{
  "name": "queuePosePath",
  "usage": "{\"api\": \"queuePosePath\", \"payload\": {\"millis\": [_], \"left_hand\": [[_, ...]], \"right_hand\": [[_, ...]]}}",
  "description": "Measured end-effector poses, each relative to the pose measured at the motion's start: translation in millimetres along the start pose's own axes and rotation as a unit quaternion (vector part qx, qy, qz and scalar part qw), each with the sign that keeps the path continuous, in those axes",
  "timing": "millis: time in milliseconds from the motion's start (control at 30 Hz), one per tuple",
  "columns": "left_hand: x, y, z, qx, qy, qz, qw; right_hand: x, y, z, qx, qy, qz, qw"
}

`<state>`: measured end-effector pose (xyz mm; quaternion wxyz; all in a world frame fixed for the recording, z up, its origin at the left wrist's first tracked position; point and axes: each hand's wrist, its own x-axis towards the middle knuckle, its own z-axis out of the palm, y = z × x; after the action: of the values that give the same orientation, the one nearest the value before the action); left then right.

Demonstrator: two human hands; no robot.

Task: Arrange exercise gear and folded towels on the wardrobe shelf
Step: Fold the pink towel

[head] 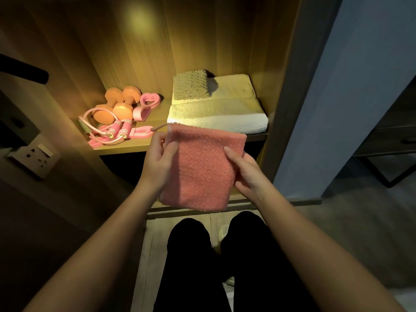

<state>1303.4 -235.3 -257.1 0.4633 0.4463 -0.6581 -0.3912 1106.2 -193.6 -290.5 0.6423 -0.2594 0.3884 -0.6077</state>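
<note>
A folded pink towel (202, 167) hangs in front of the wardrobe shelf (126, 147), held between both hands. My left hand (159, 158) grips its left edge near the hanging loop, and my right hand (246, 172) grips its right edge with the thumb on top. On the shelf's right side lies a big folded white towel (225, 111) with a small beige towel (191, 85) on it. At the left sit two pink dumbbells (117, 102), a heart-shaped grip trainer (146, 105), a pink skipping rope (108, 129) and a pink resistance band (139, 132).
The wardrobe's side panel (286, 91) stands right of the towels. A wall socket (33, 158) is at the left, with a dark handle (24, 73) above it. My legs in black trousers (213, 262) are below, over a pale floor.
</note>
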Motion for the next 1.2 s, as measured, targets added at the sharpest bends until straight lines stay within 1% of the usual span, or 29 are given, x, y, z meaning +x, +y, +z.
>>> {"api": "queuePosePath", "payload": {"millis": [67,133,200,267,333,400,500,567,633,700,767,800,833,867,900,933,967,1000,1033,1100,1133,1167,1200], "left_hand": [[-0.8,2.3,1.4,-0.048,0.009,-0.072,0.996],[-2.9,3.6,3.8,-0.057,0.018,-0.104,0.993],[-5.4,1.5,7.7,-0.018,0.063,-0.08,0.995],[-7.4,-0.9,13.6,0.008,0.125,-0.049,0.991],[-7.0,-1.1,18.5,0.003,0.163,-0.04,0.986],[-3.8,1.0,20.3,0.0,0.166,-0.042,0.985],[-0.8,1.1,17.2,0.01,0.145,-0.04,0.989],[-2.3,1.2,17.4,0.027,0.138,-0.019,0.99],[-4.0,1.9,20.1,0.044,0.151,-0.004,0.988],[-4.9,2.3,21.0,0.049,0.169,-0.016,0.984],[-4.3,1.8,17.7,0.045,0.174,-0.039,0.983],[-3.8,1.0,15.3,0.042,0.175,-0.049,0.982],[-3.1,0.5,12.7,0.037,0.177,-0.058,0.982],[-1.8,0.3,10.1,0.034,0.18,-0.066,0.981],[0.3,0.0,7.9,0.036,0.183,-0.073,0.98],[3.4,-0.5,6.0,0.042,0.183,-0.085,0.979],[5.9,0.0,4.8,0.04,0.178,-0.108,0.977],[8.3,0.6,4.3,0.018,0.165,-0.142,0.976],[8.8,2.4,4.6,-0.035,0.135,-0.188,0.972],[3.8,5.9,4.6,-0.164,0.041,-0.292,0.941],[-1.0,4.9,5.5,-0.194,-0.004,-0.317,0.929],[-6.0,1.2,8.0,-0.197,-0.039,-0.32,0.926],[-10.0,-3.0,12.2,-0.183,-0.053,-0.317,0.929]], "right_hand": [[-0.6,-0.9,0.4,-0.022,0.003,-0.027,0.999],[-2.3,-2.8,0.0,-0.056,0.006,-0.053,0.997],[-2.7,-3.3,0.4,-0.125,0.038,-0.106,0.986],[-3.5,-3.7,2.9,-0.201,0.079,-0.173,0.961],[-4.6,-5.3,5.7,-0.222,0.094,-0.199,0.95],[-6.4,-11.1,6.9,-0.235,0.089,-0.188,0.949],[-9.3,-21.5,9.9,-0.263,0.093,-0.171,0.945],[-9.1,-21.9,13.8,-0.284,0.13,-0.204,0.928],[-8.1,-18.0,19.3,-0.298,0.17,-0.251,0.905],[-8.1,-16.4,25.1,-0.3,0.179,-0.266,0.898],[-8.1,-16.9,25.3,-0.306,0.161,-0.233,0.909],[-8.4,-17.1,23.3,-0.317,0.14,-0.198,0.917],[-9.8,-17.7,20.6,-0.318,0.116,-0.144,0.93],[-10.8,-17.5,16.8,-0.289,0.083,-0.073,0.951],[-13.8,-16.6,14.2,-0.235,0.044,0.004,0.971],[-17.1,-13.3,10.9,-0.19,0.019,0.061,0.98],[-19.9,-9.6,8.5,-0.161,0.002,0.095,0.982],[-20.7,-5.8,5.6,-0.151,0.0,0.107,0.983],[-21.2,-3.1,3.6,-0.139,0.01,0.105,0.985],[-21.0,-1.5,-1.3,-0.115,0.04,0.085,0.989],[-20.9,-2.7,-3.1,-0.111,0.048,0.073,0.99],[-20.6,-4.1,-4.9,-0.114,0.05,0.061,0.99],[-19.6,-5.1,-6.7,-0.117,0.05,0.049,0.991]]}}
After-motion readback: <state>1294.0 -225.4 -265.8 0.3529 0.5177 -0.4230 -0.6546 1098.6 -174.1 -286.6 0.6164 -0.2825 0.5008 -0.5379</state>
